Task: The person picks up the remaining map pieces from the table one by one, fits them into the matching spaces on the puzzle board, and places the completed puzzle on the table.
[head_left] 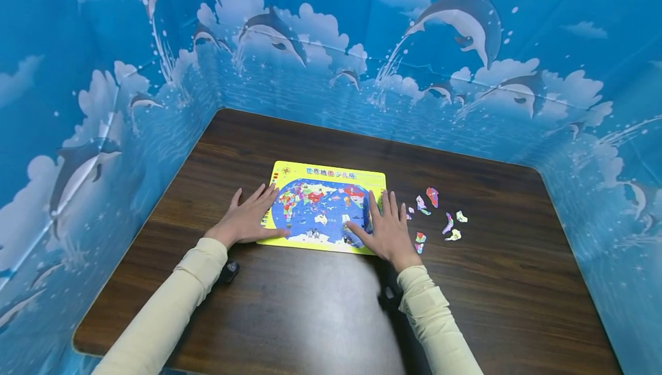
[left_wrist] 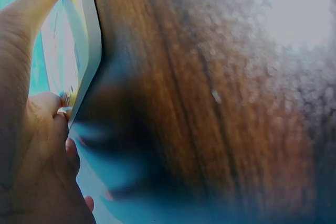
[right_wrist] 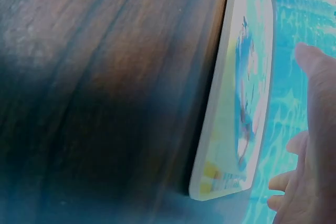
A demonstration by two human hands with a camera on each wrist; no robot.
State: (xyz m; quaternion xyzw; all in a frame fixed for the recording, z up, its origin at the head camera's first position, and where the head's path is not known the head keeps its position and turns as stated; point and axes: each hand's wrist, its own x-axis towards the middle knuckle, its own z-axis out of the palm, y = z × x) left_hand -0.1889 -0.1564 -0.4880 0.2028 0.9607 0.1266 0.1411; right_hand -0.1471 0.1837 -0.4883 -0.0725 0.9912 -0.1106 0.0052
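A yellow-bordered world map puzzle board (head_left: 371,178) lies flat on the table, its blue oval filled with colourful continents. My left hand (head_left: 245,219) rests across its left edge, fingers straight and spread, thumb along the lower border. In the left wrist view, the thumb and fingertips of that hand (left_wrist: 39,145) meet the board's pale edge (left_wrist: 90,40). Over the right edge, my right hand (head_left: 388,232) reaches with spread fingers and covers part of the map. The right wrist view shows this hand (right_wrist: 320,140) held apart from the board (right_wrist: 218,114), without any object in it.
Right of the board lie several loose puzzle pieces, among them a red one (head_left: 432,197), a purple one (head_left: 447,223) and a yellowish one (head_left: 453,235). The dark wooden table (head_left: 310,312) is bordered by a blue dolphin-print curtain (head_left: 320,88) at the back and sides.
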